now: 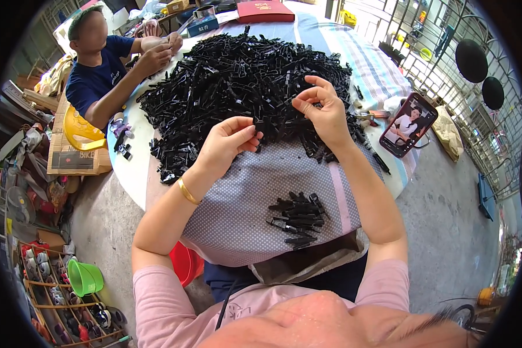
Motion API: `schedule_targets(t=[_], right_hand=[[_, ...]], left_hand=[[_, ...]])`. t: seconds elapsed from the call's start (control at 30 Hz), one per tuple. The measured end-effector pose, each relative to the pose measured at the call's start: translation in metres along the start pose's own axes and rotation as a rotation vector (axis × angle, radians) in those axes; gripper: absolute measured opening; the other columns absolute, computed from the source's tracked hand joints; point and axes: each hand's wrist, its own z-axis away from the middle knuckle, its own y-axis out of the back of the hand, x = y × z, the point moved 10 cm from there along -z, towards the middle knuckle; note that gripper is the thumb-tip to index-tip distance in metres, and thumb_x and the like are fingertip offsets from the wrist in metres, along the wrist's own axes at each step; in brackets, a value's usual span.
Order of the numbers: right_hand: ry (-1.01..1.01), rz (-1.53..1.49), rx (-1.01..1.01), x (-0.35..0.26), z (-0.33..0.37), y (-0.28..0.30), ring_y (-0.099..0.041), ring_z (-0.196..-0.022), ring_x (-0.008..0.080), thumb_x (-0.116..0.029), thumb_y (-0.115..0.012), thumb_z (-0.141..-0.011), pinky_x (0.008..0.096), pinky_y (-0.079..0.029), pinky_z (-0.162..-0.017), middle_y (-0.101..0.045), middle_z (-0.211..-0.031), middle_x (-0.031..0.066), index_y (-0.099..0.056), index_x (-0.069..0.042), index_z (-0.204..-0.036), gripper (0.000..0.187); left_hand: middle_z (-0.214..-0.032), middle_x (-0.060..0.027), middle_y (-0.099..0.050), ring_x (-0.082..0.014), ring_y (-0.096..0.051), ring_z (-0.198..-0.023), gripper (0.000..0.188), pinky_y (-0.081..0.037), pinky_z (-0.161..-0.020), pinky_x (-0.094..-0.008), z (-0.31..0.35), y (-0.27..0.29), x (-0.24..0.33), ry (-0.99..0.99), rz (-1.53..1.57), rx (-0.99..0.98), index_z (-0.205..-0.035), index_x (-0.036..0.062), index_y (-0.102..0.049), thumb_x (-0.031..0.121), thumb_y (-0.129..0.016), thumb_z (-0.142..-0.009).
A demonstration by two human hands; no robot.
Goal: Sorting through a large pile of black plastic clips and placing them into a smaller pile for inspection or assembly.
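Note:
A large heap of black plastic clip-like pieces (226, 81) covers the middle of the table. My left hand (229, 142) is raised over the heap's near edge, its thumb and fingers pinched on a small black plastic piece (260, 124). To the right, above the heap, my right hand (326, 113) has thumb and index finger pressed together, the other fingers lifted; whatever sits between those tips is too small to make out. Closer to me, a smaller pile of black clip-like pieces (298, 217) lies on the dotted cloth (232, 217).
Across the table at the left, another person (101, 72) works with both hands at the heap's edge. A phone (409, 124) stands at the right. Far back are a red box (265, 11) and a blue box (203, 25). A red bucket (185, 264) stands below the table's near edge.

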Motion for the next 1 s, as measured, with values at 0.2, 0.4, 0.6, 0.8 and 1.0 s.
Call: schedule_targets(t=[0.2, 0.4, 0.6, 0.8, 1.0], right_hand=[[-0.445, -0.896, -0.154, 0.006, 0.016, -0.034, -0.062, -0.077, 0.0133, -0.009, -0.063, -0.084, 0.0264, -0.055, -0.068, -0.064, -0.092, 0.0095, -0.058, 0.001, -0.092, 0.015], [-0.316, -0.677, -0.338, -0.024, 0.028, -0.054, -0.060, -0.079, 0.0110, 0.003, -0.059, -0.082, 0.0240, -0.052, -0.072, -0.062, -0.092, 0.0068, -0.056, 0.001, -0.105, 0.023], [-0.293, -0.495, -0.445, -0.023, 0.027, -0.053, -0.059, -0.075, 0.0079, 0.004, -0.060, -0.080, 0.0208, -0.050, -0.068, -0.063, -0.084, 0.0039, -0.063, 0.002, -0.095, 0.015], [-0.048, -0.272, -0.327, -0.038, 0.023, -0.044, -0.058, -0.072, 0.0091, 0.004, -0.061, -0.078, 0.0214, -0.048, -0.064, -0.060, -0.080, 0.0044, -0.063, 0.002, -0.091, 0.013], [0.107, -0.076, -0.259, -0.053, 0.025, -0.040, -0.060, -0.067, 0.0157, 0.004, -0.061, -0.077, 0.0245, -0.048, -0.060, -0.060, -0.080, 0.0097, -0.061, 0.002, -0.088, 0.012]], left_hand=[[-0.091, -0.0112, -0.063, -0.0156, -0.061, -0.076, 0.021, -0.052, -0.068, -0.0263, -0.003, -0.005, -0.010, 0.034, 0.207, -0.117, -0.108, -0.0008, -0.054, 0.009, -0.054, -0.090], [-0.085, -0.0099, -0.061, -0.0151, -0.058, -0.073, 0.020, -0.049, -0.066, -0.0266, 0.002, -0.020, -0.010, 0.092, 0.320, -0.193, -0.107, 0.0004, -0.051, 0.003, -0.050, -0.087], [-0.083, -0.0078, -0.059, -0.0131, -0.057, -0.071, 0.023, -0.048, -0.064, -0.0254, 0.001, -0.015, -0.008, 0.057, 0.316, -0.184, -0.111, 0.0034, -0.048, 0.003, -0.048, -0.088], [-0.088, -0.0115, -0.062, -0.0172, -0.061, -0.075, 0.020, -0.052, -0.069, -0.0284, 0.004, -0.016, 0.000, 0.000, 0.213, -0.186, -0.107, 0.0003, -0.051, 0.004, -0.048, -0.088], [-0.097, -0.0163, -0.063, -0.0211, -0.064, -0.086, 0.023, -0.053, -0.080, -0.0331, 0.004, -0.018, 0.008, -0.062, 0.205, -0.178, -0.111, -0.0028, -0.051, 0.005, -0.049, -0.089]])
